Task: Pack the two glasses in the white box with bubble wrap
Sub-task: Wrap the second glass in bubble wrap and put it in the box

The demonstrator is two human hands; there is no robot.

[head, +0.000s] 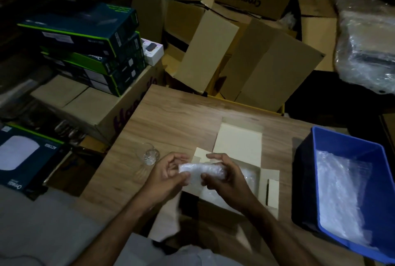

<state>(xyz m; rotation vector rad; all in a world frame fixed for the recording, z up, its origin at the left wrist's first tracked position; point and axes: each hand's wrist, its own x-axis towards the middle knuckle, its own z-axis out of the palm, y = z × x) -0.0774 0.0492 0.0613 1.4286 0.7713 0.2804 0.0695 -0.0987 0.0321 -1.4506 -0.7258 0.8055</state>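
A bundle wrapped in bubble wrap (197,172) is held just above the front left corner of the open white box (239,144). My left hand (168,175) grips its left end and my right hand (226,175) grips its right end. What is inside the wrap cannot be made out. More bubble wrap (249,177) lies inside the box. A bare clear glass (148,155) stands upright on the wooden table (171,116), left of my left hand.
A blue plastic bin (333,148) holding sheets of bubble wrap sits at the table's right edge. Open cardboard boxes (213,52) crowd the floor behind the table. Stacked dark product boxes (89,47) stand to the left on a carton.
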